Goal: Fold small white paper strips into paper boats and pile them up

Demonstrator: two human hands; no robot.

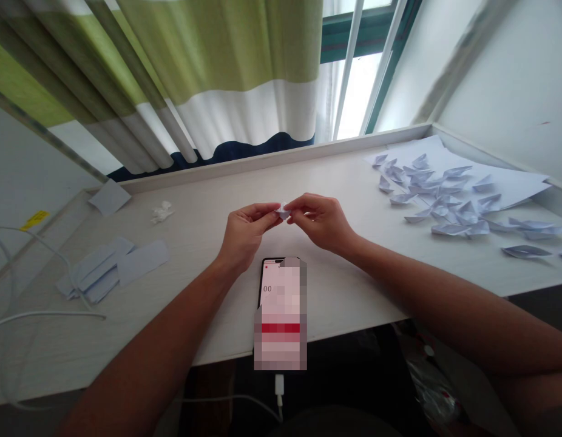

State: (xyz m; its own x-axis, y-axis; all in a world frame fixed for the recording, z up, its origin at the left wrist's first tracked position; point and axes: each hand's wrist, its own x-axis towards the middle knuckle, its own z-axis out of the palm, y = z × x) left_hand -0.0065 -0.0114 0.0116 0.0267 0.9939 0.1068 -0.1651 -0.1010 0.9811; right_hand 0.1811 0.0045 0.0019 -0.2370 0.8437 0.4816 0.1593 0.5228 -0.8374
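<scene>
A small folded piece of white paper [283,212] is pinched between both hands over the middle of the desk. My left hand [245,233] grips its left side with thumb and fingertips. On the other side, my right hand [320,220] holds it between thumb and forefinger. The fingers cover part of the paper, so its full shape is hidden. Many folded paper boats [445,197] lie in a loose group to the right, partly on large white sheets [520,173]. Below the hands, near the desk's front edge, is a phone [281,309] with a partly blurred screen.
At the left lie a stack of paper slips [101,273], a single paper square [110,197] and crumpled paper [161,212]. A white cable [48,314] loops over the desk's left side. Another cable plugs toward the phone. A raised rim [272,155] borders the back, before a curtain [235,54].
</scene>
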